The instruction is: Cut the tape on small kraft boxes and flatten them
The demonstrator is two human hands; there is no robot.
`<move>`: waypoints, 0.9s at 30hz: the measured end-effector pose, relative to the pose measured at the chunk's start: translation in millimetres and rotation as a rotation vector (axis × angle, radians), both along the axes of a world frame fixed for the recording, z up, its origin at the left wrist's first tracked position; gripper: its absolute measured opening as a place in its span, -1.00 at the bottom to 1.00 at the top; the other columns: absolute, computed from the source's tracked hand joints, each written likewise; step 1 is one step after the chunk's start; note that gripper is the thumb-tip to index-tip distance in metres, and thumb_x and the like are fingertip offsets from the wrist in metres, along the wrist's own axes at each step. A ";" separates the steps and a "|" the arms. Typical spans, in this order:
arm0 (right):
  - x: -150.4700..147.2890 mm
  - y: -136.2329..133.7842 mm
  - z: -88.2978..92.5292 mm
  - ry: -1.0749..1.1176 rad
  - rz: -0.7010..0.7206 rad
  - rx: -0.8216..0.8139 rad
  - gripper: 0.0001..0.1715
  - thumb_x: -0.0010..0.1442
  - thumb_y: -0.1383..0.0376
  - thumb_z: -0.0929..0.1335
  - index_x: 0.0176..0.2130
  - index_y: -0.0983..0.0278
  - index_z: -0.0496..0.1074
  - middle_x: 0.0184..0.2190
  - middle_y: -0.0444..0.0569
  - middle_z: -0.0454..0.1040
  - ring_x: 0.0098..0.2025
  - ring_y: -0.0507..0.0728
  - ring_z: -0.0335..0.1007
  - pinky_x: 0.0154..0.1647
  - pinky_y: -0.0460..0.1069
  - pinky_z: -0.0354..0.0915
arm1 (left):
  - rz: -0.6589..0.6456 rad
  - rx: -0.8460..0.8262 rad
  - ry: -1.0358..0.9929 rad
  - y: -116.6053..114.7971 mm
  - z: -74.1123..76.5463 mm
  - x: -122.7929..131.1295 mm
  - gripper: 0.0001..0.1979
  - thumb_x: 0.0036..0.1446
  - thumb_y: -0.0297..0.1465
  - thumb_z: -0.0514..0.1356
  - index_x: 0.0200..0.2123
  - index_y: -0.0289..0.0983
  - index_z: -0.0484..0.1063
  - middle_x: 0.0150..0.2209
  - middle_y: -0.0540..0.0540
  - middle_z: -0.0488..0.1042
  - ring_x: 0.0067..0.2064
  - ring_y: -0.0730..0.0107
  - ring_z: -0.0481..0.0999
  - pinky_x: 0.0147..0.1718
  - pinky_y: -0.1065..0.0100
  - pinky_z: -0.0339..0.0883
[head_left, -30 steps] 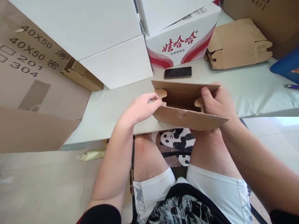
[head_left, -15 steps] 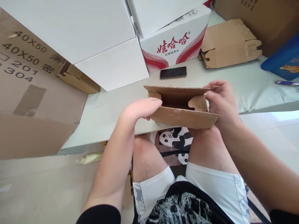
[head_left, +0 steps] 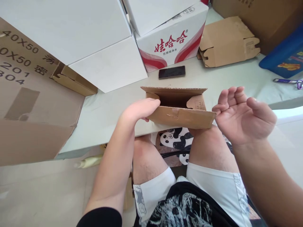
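A small brown cardboard box (head_left: 189, 119) sits at the table's front edge, just above my knees. Its top is open, with two long flaps standing along the sides and a notched end flap at the right. My left hand (head_left: 147, 108) grips the box's left end, thumb over the rim and fingers beneath. To the right of the box, my right hand (head_left: 243, 115) is palm up with its fingers apart and slightly curled. Nothing lies in it, and its little finger is close to the box's right corner.
Behind the box lies a black phone (head_left: 172, 72). White boxes (head_left: 111, 64) and a red-and-white carton (head_left: 172, 47) stand at the back. Flattened cardboard (head_left: 229, 42), a blue container (head_left: 284, 56) and a purple pen-like object (head_left: 285, 81) are at the right. A large carton (head_left: 35, 107) stands left.
My right hand has let go of the box's right end, moved away to the right and turned palm up. My left hand keeps its hold on the left end.
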State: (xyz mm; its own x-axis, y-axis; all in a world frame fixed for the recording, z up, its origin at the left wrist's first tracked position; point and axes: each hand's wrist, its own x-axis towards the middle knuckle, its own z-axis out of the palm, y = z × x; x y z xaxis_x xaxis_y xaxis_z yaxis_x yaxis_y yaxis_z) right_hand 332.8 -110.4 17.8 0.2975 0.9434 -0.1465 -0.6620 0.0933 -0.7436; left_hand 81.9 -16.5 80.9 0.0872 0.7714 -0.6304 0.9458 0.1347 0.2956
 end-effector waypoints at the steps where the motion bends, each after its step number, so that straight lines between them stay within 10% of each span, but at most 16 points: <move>1: -0.1 0.0 0.5 0.000 0.001 0.006 -0.80 0.01 0.27 0.39 -0.30 0.04 0.57 -0.19 -0.24 0.65 0.10 0.08 0.51 -0.33 -0.04 0.48 | 0.004 -0.001 0.003 0.0 -0.2 0.0 -0.68 0.29 -0.16 -0.03 -0.21 -0.19 0.42 0.06 -0.16 0.48 -0.17 0.16 0.64 -0.24 0.22 0.46; 14: 1.7 8.3 -16.8 0.079 -0.026 0.099 -0.58 -0.06 0.56 0.51 -0.38 0.01 0.51 -0.37 -0.39 0.54 -0.28 -0.09 0.52 -0.36 -0.12 0.44 | 0.009 0.001 -0.010 4.0 -2.1 0.0 -0.63 0.29 -0.12 -0.07 -0.17 -0.20 0.43 0.12 -0.22 0.47 -0.22 0.15 0.66 -0.28 0.23 0.44; 27: 2.4 9.0 -22.5 -0.025 -0.052 0.028 -0.52 -0.16 0.61 0.47 -0.43 0.00 0.46 -0.38 -0.35 0.52 -0.23 0.02 0.57 -0.35 -0.04 0.48 | 0.016 -0.001 -0.010 4.5 -2.4 0.1 -0.60 0.29 -0.10 -0.07 -0.14 -0.21 0.43 0.12 -0.23 0.49 -0.31 0.19 0.65 -0.28 0.20 0.45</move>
